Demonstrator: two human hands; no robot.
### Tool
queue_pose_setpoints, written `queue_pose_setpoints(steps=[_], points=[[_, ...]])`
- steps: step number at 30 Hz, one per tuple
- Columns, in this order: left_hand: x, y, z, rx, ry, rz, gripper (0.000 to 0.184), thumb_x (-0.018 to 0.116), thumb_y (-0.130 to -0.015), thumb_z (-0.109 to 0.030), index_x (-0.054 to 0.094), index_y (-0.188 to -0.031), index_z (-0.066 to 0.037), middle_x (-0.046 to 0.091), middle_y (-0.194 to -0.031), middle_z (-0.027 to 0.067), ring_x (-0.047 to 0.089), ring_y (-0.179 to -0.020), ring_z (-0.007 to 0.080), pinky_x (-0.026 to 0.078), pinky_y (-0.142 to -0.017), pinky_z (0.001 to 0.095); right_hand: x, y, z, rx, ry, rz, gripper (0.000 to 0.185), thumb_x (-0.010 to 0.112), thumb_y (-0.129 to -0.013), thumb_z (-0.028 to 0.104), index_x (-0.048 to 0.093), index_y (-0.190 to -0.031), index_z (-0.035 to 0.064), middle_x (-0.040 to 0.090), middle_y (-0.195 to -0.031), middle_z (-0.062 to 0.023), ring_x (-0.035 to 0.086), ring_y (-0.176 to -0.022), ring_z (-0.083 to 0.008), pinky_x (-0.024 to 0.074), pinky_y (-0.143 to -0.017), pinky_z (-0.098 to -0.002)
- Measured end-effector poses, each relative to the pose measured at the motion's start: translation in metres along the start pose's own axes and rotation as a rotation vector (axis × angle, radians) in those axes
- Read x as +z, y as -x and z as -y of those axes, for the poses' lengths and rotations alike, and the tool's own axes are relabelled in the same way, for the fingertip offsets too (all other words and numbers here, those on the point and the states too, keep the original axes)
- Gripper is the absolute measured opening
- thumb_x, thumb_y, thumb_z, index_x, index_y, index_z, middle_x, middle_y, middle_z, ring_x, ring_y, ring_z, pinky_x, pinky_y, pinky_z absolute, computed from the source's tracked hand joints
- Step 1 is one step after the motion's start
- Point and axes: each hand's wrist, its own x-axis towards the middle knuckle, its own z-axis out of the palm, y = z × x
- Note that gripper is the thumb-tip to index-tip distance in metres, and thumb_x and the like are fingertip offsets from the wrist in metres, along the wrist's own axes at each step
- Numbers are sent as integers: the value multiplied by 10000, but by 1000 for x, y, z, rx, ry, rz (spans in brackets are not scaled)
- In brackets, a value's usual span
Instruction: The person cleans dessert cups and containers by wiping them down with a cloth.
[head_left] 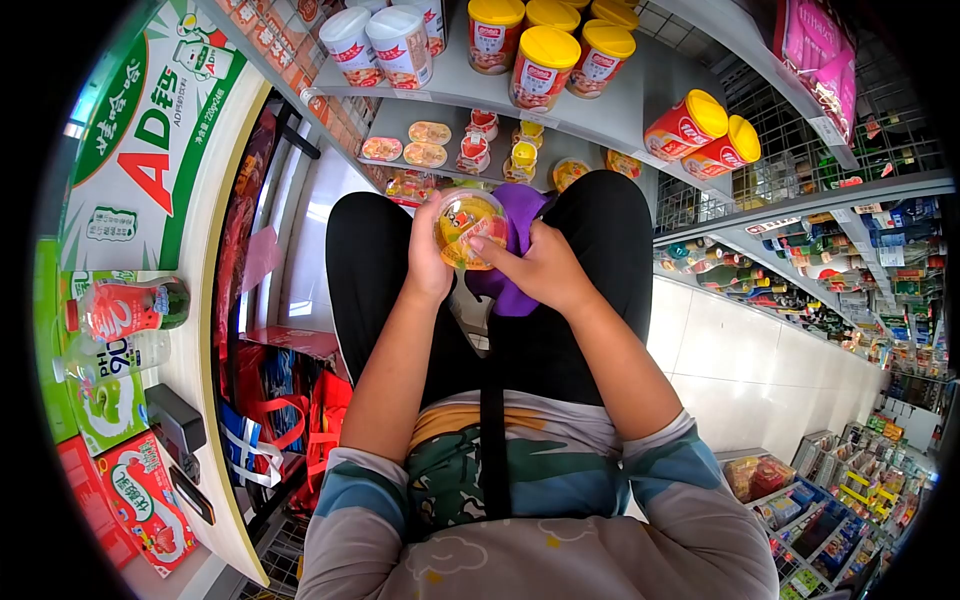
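Observation:
Between my knees my left hand (428,248) is closed around the side of a jelly cup (466,222), round, with a printed, clear film top and yellow-orange contents. My right hand (550,268) grips a bunched purple cloth (520,212), and its thumb presses on the cup's top. Part of the cloth hangs below the right fingers, which are mostly hidden. Just beyond my hands, a low shelf (390,126) carries small tubs (427,132) and round food bowls (570,172).
Above stand yellow-lidded cans (545,65) and white cans (399,45) on a grey shelf. A counter (225,400) at left bears bottles (130,308) and drink cartons (150,130). Red bags (330,420) hang beneath it. Stocked racks (820,260) line the right, beside a tiled floor (740,350).

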Motion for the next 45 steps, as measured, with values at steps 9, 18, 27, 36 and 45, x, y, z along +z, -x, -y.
queue_pose_setpoints(steps=[9, 18, 27, 36, 45], points=[[-3, -1, 0, -10, -1, 3, 480, 426, -1023, -442, 617, -1160, -24, 690, -1078, 115, 670, -1003, 217, 504, -936, 359, -2, 0, 3, 17, 37, 20, 594, 832, -797, 512, 599, -706, -26, 617, -625, -143, 612, -548, -215, 490, -549, -377], [-4, -1, 1, -2, -9, 12, 497, 401, -1031, -437, 616, -1201, -23, 694, -1105, 123, 675, -1028, 233, 519, -936, 373, -4, 1, 8, 1, 15, 13, 588, 828, -801, 510, 617, -733, -35, 627, -639, -152, 628, -564, -231, 498, -565, -379], [-5, -1, 2, -12, 4, -2, 489, 408, -1032, -434, 617, -1182, -19, 687, -1094, 104, 663, -1034, 211, 487, -969, 363, -10, 1, 18, 131, 111, 126, 466, 810, -867, 384, 674, -978, -48, 730, -846, -124, 687, -752, -155, 545, -714, -331], [-4, -1, 1, 0, 1, -2, 487, 415, -1028, -436, 620, -1175, -20, 689, -1095, 106, 664, -1036, 211, 488, -968, 365, -9, 2, 22, 103, 42, 117, 411, 803, -879, 346, 681, -967, -37, 729, -840, -112, 678, -751, -139, 540, -708, -325], [-5, -2, 2, 3, 14, 11, 490, 403, -1037, -430, 616, -1200, -20, 693, -1110, 119, 672, -1038, 227, 515, -941, 367, -9, 2, 22, 117, 62, 115, 405, 801, -880, 343, 683, -968, -34, 730, -839, -111, 674, -751, -132, 537, -704, -321]])
